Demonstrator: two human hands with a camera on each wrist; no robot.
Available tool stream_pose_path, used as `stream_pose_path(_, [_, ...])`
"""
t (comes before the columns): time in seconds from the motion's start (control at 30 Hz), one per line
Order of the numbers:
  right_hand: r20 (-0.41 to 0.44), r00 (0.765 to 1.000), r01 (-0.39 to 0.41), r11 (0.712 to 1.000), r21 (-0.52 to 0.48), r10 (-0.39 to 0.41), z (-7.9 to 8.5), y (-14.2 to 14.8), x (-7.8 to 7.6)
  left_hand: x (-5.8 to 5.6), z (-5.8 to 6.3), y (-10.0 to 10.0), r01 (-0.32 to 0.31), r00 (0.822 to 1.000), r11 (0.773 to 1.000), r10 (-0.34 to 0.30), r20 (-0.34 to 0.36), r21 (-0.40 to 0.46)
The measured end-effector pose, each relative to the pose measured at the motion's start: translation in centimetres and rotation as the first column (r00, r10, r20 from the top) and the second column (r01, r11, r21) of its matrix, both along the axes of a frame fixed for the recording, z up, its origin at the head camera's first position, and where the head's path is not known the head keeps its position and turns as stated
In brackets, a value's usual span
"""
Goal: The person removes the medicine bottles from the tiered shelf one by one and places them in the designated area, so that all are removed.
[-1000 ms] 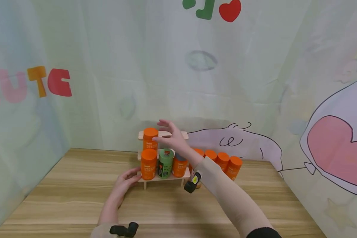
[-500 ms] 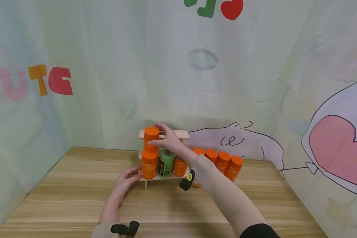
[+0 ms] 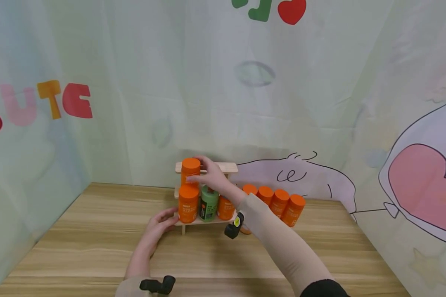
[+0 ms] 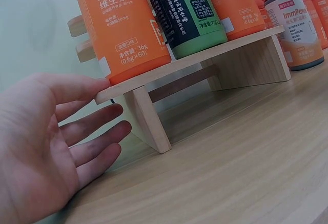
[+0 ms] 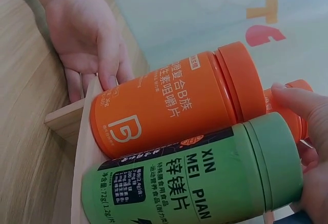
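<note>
A stepped wooden rack carries supplement bottles. My left hand grips its lower left corner, thumb on top of the board beside a bottle and the other fingers loosely bent below. My right hand holds an orange bottle by its side, thumb in front and fingers behind, at the left of a higher step. Whether that bottle touches the step is hidden. On the lowest step stand another orange bottle, a green bottle and a further orange bottle, partly covered by my right arm.
Several more orange-capped bottles stand on the wood-grain table right of the rack, partly behind my right forearm. A patterned cloth backdrop rises behind and at both sides.
My right hand has moved left and slightly down from beside the upper orange bottle, closing its thumb and fingers around it. The left hand stays at the rack's corner; the view shifts slightly.
</note>
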State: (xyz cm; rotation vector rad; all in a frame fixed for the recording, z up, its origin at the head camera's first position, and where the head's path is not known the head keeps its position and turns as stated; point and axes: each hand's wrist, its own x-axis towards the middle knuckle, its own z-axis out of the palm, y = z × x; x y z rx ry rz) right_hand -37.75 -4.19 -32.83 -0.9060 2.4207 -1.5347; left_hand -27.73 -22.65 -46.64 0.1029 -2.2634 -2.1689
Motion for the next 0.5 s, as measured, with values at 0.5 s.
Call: stream_pose_path(0.5, [-0.015,1.000,0.009,1.000,0.013,-0.009,0.26,0.11,0.29,0.00,0.04,0.04,-0.013,1.000,1.000,0.013,-0.017,0.024])
